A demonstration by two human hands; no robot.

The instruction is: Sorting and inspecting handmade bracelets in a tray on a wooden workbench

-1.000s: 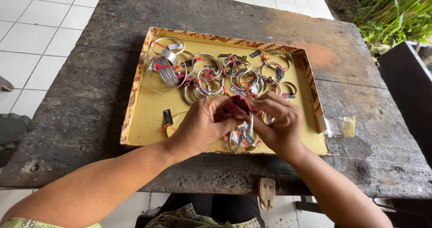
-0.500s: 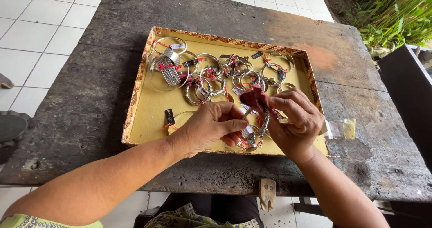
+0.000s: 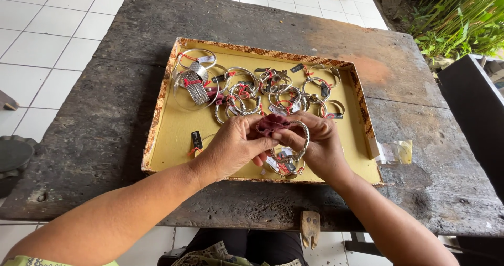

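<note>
My left hand and my right hand meet over the front of a shallow yellow tray with a patterned rim. Between the fingertips of both hands is a dark red cloth, pressed against a twisted silver bangle that my right hand grips. More small silver pieces with red threads and tags lie just under my hands. Several silver bangles with tags lie across the tray's far half.
The tray rests on a weathered dark wooden table. A small clear plastic bag lies right of the tray. White floor tiles at left, green plants at top right, a dark box at right.
Both hands have shifted slightly and turned the bangle; the red cloth now sits bunched on top of it between the fingertips instead of hanging beside it.
</note>
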